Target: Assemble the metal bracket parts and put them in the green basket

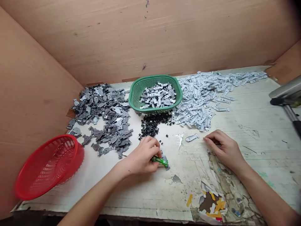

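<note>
My left hand (144, 155) is closed on a small green tool (160, 161) that rests against a dark grey metal piece (166, 162) on the table. Just beyond it lies a heap of small black parts (151, 125). My right hand (224, 148) lies on the table with fingers curled over something I cannot make out, a little right of a single light grey metal piece (192, 137).
A green basket (136, 94) holding grey pieces stands at the back centre. Dark grey pieces (103, 113) are heaped to its left, light grey pieces (204, 94) to its right. A red basket (47, 166) tilts at the left edge. A metal arm (285, 94) juts in at right.
</note>
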Demonstrator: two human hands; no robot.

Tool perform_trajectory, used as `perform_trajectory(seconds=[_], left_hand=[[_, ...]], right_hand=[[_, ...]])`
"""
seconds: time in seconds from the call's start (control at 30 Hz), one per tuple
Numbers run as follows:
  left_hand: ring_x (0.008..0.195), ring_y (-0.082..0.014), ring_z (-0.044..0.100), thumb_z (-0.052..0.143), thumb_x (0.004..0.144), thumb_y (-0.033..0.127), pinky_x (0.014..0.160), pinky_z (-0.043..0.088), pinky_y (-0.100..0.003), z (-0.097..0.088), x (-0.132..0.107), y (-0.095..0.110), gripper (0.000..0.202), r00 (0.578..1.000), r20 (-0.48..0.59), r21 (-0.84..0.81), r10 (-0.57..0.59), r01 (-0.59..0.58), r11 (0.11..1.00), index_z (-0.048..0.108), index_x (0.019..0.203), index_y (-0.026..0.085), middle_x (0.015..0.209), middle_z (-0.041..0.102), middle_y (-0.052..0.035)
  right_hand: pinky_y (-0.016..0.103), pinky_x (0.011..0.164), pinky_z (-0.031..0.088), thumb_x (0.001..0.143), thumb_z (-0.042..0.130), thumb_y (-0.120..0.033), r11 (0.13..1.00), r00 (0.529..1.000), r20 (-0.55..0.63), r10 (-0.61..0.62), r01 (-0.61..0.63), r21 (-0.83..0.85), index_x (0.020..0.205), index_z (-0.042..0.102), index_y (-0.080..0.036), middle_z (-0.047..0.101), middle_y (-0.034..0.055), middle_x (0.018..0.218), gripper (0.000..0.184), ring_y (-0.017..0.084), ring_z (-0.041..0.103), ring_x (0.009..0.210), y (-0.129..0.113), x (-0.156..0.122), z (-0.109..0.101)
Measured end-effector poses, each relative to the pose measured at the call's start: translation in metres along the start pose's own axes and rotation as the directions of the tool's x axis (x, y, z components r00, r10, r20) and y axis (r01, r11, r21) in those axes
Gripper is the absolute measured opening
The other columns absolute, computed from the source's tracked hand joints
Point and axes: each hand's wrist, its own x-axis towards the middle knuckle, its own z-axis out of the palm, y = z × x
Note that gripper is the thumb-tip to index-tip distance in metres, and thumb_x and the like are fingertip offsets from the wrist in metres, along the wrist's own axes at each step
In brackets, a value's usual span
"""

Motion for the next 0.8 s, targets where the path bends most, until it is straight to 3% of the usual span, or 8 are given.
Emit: perform_trajectory(seconds=[0.1,0.2,0.37,0.47,0.57,0.67,0.8], left_hand=[[0.084,-0.0174,0.047,0.057,0.065,0.01,0.079,0.04,-0.03,-0.003,0.007,0.006,0.019,1.0,-0.025,-0.102,-0.01,0.008,0.995,0.055,0.081,0.021,0.085,0.057,-0.0015],[0.075,-0.0158,0.049,0.058,0.068,0.014,0.07,0.041,-0.029,0.009,0.025,0.016,0.014,0.998,-0.066,-0.115,-0.021,0.013,0.993,0.053,0.079,0.021,0.077,0.058,-0.0004],[0.08,-0.0212,0.05,0.057,0.072,0.016,0.068,0.042,-0.033,0.042,0.057,0.03,0.008,0.989,-0.149,0.1,-0.02,0.036,0.994,0.054,0.079,0.02,0.081,0.058,-0.0047],[0.085,-0.0234,0.049,0.065,0.071,0.027,0.069,0.044,-0.036,0.046,0.057,0.03,0.026,0.981,-0.173,0.082,-0.091,0.106,0.991,0.054,0.094,0.02,0.092,0.056,-0.0064],[0.093,-0.0243,0.047,0.07,0.068,0.033,0.076,0.044,-0.039,0.04,0.046,0.024,0.048,0.973,-0.181,0.032,-0.141,0.149,0.988,0.049,0.11,0.021,0.101,0.054,-0.0063],[0.095,-0.024,0.046,0.07,0.069,0.031,0.079,0.043,-0.039,0.037,0.037,0.019,0.043,0.97,-0.165,0.009,-0.181,0.185,0.983,0.051,0.107,0.021,0.101,0.053,-0.0056],[0.092,-0.023,0.046,0.067,0.073,0.03,0.077,0.043,-0.037,0.041,0.035,0.016,0.028,0.965,-0.169,-0.049,-0.2,0.195,0.98,0.054,0.097,0.022,0.095,0.054,-0.0047]], right_hand=[[0.031,0.066,0.046,0.088,0.048,-0.033,0.999,0.999,0.032,-0.032,0.032,0.005,0.093,0.058,-0.021,0.055,0.0063,0.087,0.016,0.018,0.055,0.075,-0.004,0.002,0.0],[0.032,0.069,0.047,0.09,0.045,-0.031,0.99,0.984,0.144,-0.108,0.12,-0.075,0.108,0.057,-0.023,0.053,0.008,0.094,0.023,0.02,0.055,0.081,-0.012,0.011,0.003],[0.034,0.066,0.046,0.09,0.041,-0.028,0.965,0.976,0.162,-0.143,0.173,-0.196,0.085,0.06,-0.021,0.054,0.008,0.084,0.021,0.023,0.053,0.082,-0.028,0.031,0.01],[0.031,0.065,0.046,0.091,0.041,-0.028,0.993,0.978,0.193,-0.081,0.095,-0.065,0.085,0.058,-0.021,0.057,0.0061,0.082,0.02,0.02,0.055,0.076,-0.037,0.031,0.007],[0.027,0.06,0.046,0.09,0.047,-0.032,0.967,0.936,0.346,0.056,-0.138,0.215,0.095,0.058,-0.021,0.06,0.0026,0.077,0.016,0.016,0.057,0.069,-0.048,0.022,0.003],[0.026,0.062,0.047,0.087,0.052,-0.034,0.867,0.877,0.468,0.107,-0.312,0.388,0.092,0.06,-0.02,0.062,0.002,0.077,0.017,0.016,0.059,0.07,-0.056,0.016,0.006],[0.029,0.073,0.048,0.088,0.05,-0.031,0.864,0.895,0.434,0.102,-0.296,0.407,0.092,0.063,-0.02,0.066,0.0041,0.087,0.017,0.018,0.061,0.081,-0.062,0.014,0.019]])
